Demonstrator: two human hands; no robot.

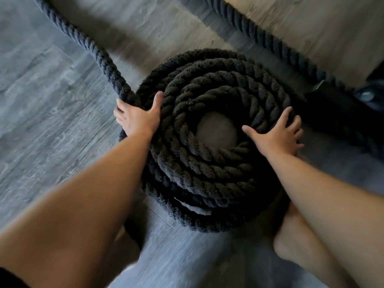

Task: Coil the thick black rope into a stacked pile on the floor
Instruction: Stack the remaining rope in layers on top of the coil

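The thick black rope (207,96) lies in a stacked round coil on the floor at mid-frame, with a bare patch of floor showing in its centre hole. A loose length of rope (83,44) runs from the coil's left side up to the top left. My left hand (138,117) lies on the coil's left edge, thumb on top and fingers wrapped over the outer strand where the loose length joins. My right hand (278,134) rests flat on the coil's right side with fingers spread.
Grey wood-look floor (52,121) spreads to the left. Another rope length (270,40) runs diagonally across the top right toward a dark object with a metal fitting (367,94). My bare foot (291,244) stands beside the coil at lower right.
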